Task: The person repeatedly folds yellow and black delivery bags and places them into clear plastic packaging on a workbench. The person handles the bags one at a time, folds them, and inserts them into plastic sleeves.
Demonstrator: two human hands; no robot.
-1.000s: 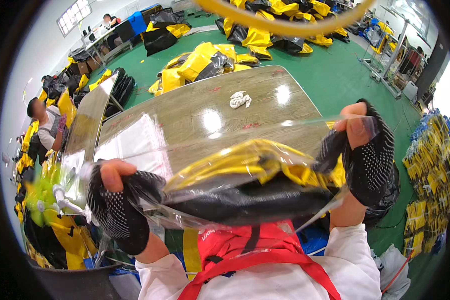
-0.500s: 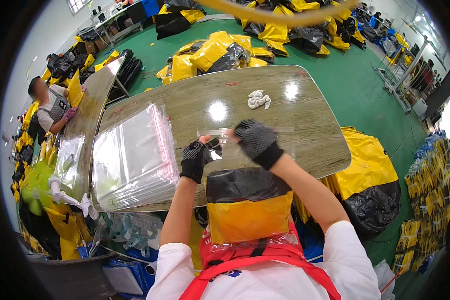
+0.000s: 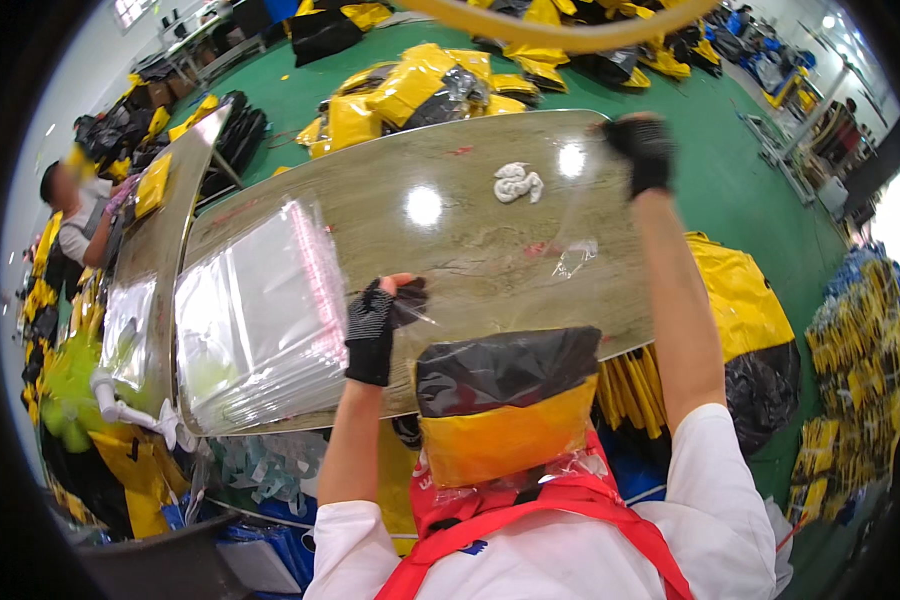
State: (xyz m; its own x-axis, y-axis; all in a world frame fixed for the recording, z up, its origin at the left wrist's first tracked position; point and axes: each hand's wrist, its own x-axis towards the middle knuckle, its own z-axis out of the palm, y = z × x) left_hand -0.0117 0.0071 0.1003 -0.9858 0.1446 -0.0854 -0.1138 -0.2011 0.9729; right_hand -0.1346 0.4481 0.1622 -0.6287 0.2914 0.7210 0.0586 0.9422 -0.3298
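Note:
A folded yellow-and-black item in a clear plastic bag (image 3: 505, 405) leans upright against my front at the table's near edge. My left hand (image 3: 372, 330), in a black patterned glove with a bare thumb tip, is closed just above the bag's left side. Its fingers pinch what looks like the bag's clear upper edge. My right hand (image 3: 645, 155), gloved alike, is stretched to the table's far right corner and smeared by motion. A faint clear strip seems to trail from it toward a small piece of clear film (image 3: 575, 257) over the tabletop.
Flat clear bags (image 3: 255, 310) are stacked on the table's (image 3: 470, 210) left side. A crumpled white cloth (image 3: 517, 184) lies at its far side. Yellow-and-black bundles (image 3: 400, 100) sit on the green floor beyond. A person (image 3: 80, 220) works at another table, left.
My right hand has swung away from my left, far out to the upper right. The left hand has barely moved. The person at left has shifted a yellow packet onto their table.

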